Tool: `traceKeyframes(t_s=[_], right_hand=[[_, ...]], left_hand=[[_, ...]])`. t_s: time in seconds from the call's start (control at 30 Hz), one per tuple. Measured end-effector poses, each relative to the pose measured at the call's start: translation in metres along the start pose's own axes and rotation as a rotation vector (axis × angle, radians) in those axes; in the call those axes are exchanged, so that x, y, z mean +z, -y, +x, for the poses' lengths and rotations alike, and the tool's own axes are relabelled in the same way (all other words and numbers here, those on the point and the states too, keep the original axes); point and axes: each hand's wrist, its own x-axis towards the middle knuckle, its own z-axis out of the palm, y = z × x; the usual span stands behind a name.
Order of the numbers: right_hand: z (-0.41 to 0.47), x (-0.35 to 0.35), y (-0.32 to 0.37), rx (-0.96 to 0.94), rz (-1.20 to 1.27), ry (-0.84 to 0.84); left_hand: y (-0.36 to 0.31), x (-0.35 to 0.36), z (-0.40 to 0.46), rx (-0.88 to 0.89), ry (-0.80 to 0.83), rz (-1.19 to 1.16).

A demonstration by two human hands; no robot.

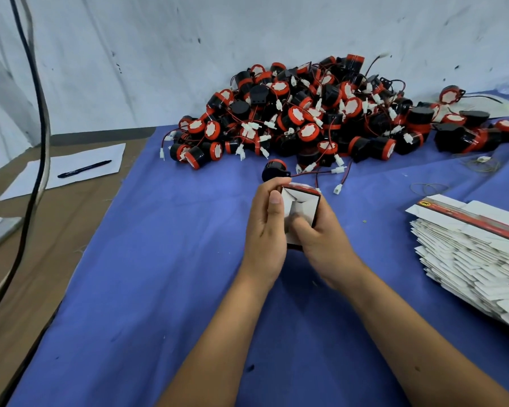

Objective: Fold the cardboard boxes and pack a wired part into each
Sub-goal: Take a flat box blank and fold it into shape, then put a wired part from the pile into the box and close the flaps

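A small cardboard box (301,205), white inside with red and black edges, is held above the blue cloth between both hands. My left hand (265,221) grips its left side, thumb lying along the rim. My right hand (318,239) holds the right side, its thumb blurred and pressing inside the box on the inner flaps. Just beyond the box lies a single black wired part (274,170) with red wires and white plugs. A big heap of black-and-red wired parts (321,118) fills the back of the table.
A stack of flat, unfolded boxes (467,254) lies at the right. To the left, a pen (84,169) rests on white paper (68,168) over brown board. Black cables (34,136) hang at far left. A blue cloth (159,259) covers the table.
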Motion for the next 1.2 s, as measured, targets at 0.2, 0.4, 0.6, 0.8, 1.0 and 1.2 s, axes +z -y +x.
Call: traceKeyframes(t_s=[0.2, 0.4, 0.6, 0.8, 1.0, 1.2], right_hand=[[-0.001, -0.009, 0.009, 0.018, 0.08, 0.132], [-0.003, -0.01, 0.004, -0.394, -1.024, -0.038], [-0.001, 0.004, 0.007, -0.479, -1.268, 0.316], [0.034, 0.01, 0.015, -0.719, -0.761, -0.332], [0.143, 0.0, -0.002, 0.131, -1.287, -0.103], [0.143, 0.0, -0.008, -0.163, -1.127, 0.264]], left_hand=[[0.01, -0.008, 0.008, -0.097, -0.134, -0.091], [0.01, -0.018, 0.013, -0.168, -0.122, 0.032], [0.013, -0.025, 0.01, -0.259, -0.265, 0.269], [0.021, -0.046, 0.022, -0.204, -0.603, 0.491], [0.024, -0.051, 0.027, -0.261, -0.656, 0.442], [0.028, -0.057, 0.034, -0.259, -0.72, 0.355]])
